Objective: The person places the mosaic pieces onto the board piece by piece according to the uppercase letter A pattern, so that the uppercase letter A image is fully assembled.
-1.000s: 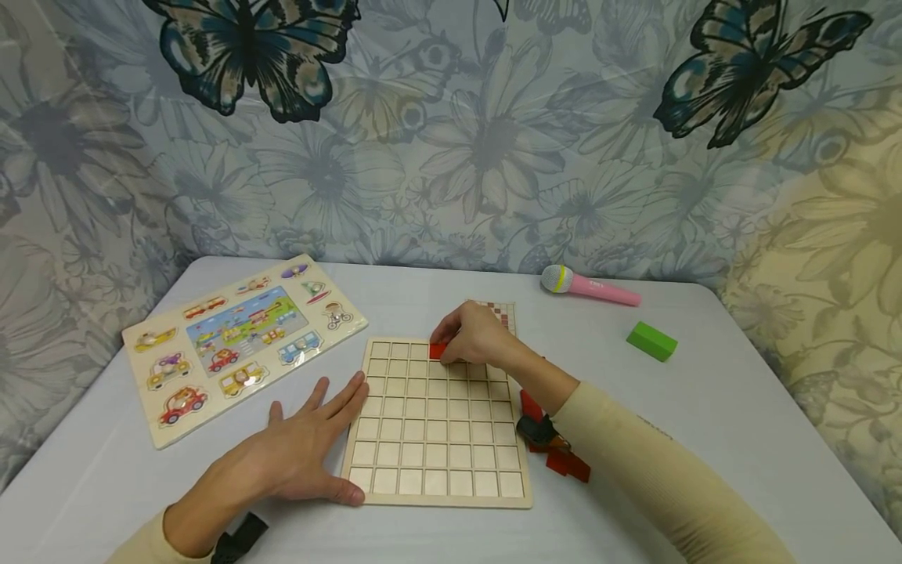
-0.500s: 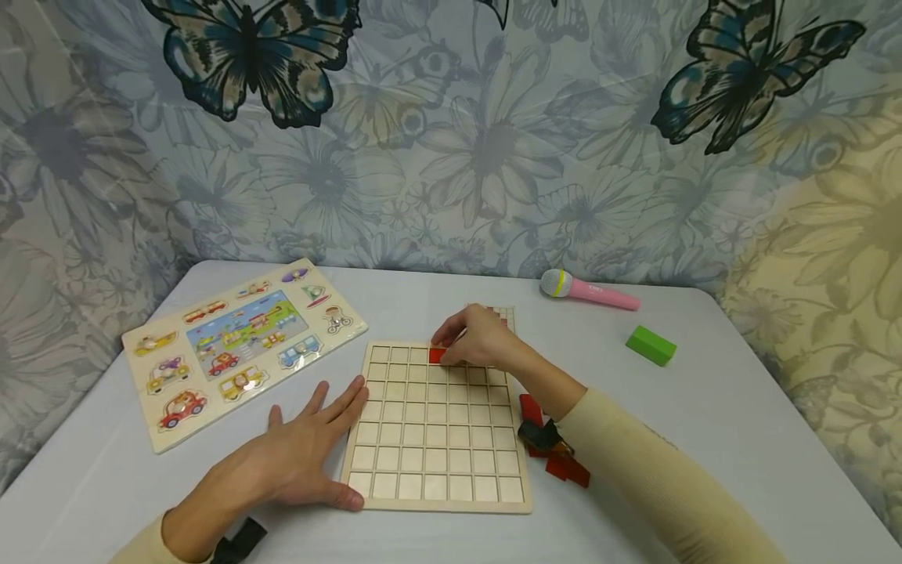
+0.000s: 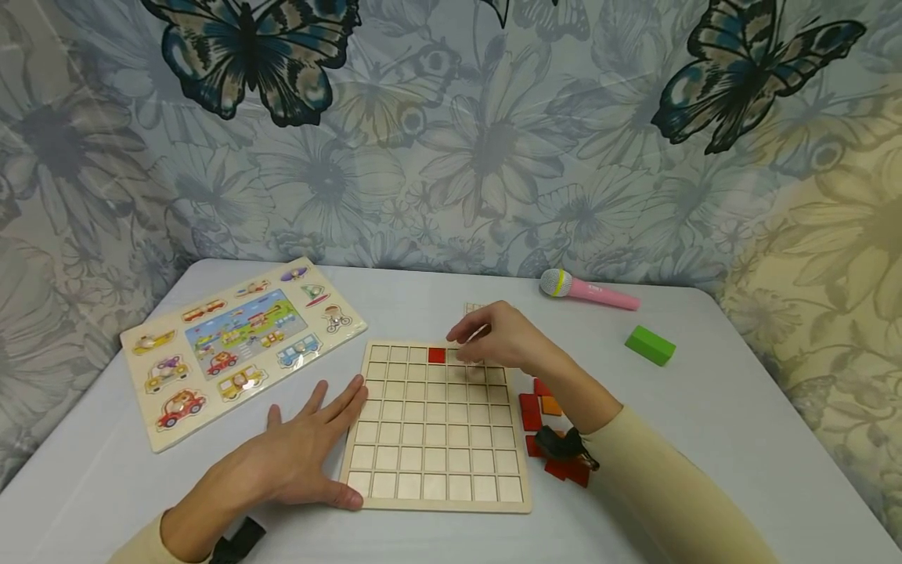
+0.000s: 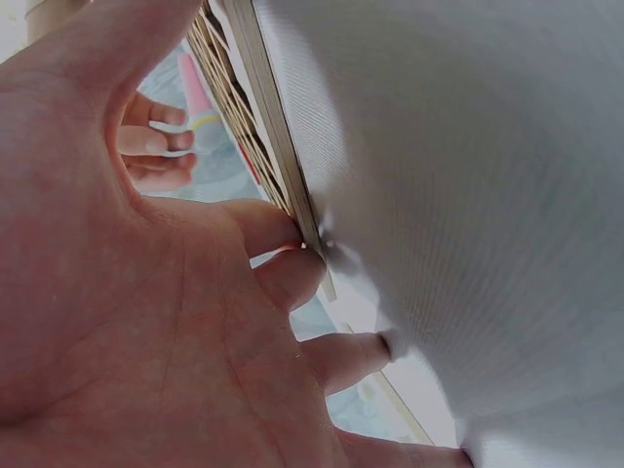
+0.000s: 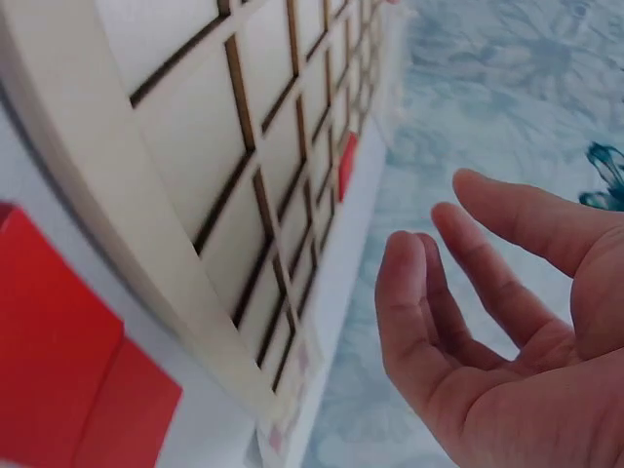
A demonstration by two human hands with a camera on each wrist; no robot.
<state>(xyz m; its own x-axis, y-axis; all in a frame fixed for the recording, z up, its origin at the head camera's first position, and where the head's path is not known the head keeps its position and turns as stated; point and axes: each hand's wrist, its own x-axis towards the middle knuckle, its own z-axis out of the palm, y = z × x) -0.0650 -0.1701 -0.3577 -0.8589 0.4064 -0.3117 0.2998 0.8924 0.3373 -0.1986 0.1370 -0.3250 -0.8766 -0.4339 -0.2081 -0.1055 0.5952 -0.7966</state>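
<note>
A wooden grid board [image 3: 435, 431] lies flat on the white table, one red square tile [image 3: 437, 356] set in a cell of its far row. My left hand [image 3: 299, 454] is spread along the board's left edge, fingertips and thumb touching it; the left wrist view shows the palm [image 4: 175, 312] beside that edge. Just right of the red tile, my right hand [image 3: 503, 337] hovers over the far rows with loosely bent fingers. In the right wrist view the fingers [image 5: 409, 322] and thumb stand apart, holding nothing. Partly behind this hand is a small patterned card [image 3: 474, 308].
Several loose red tiles [image 3: 531, 413] and an orange tile [image 3: 551, 406] lie by the board's right edge, partly under the right wrist. A vehicle picture puzzle [image 3: 243, 337] lies at left. A pink toy microphone [image 3: 599, 294] and a green block [image 3: 651, 345] lie at right.
My right hand has let go of the red tile, which stays in its far-row cell, and has moved right. The left hand has not moved.
</note>
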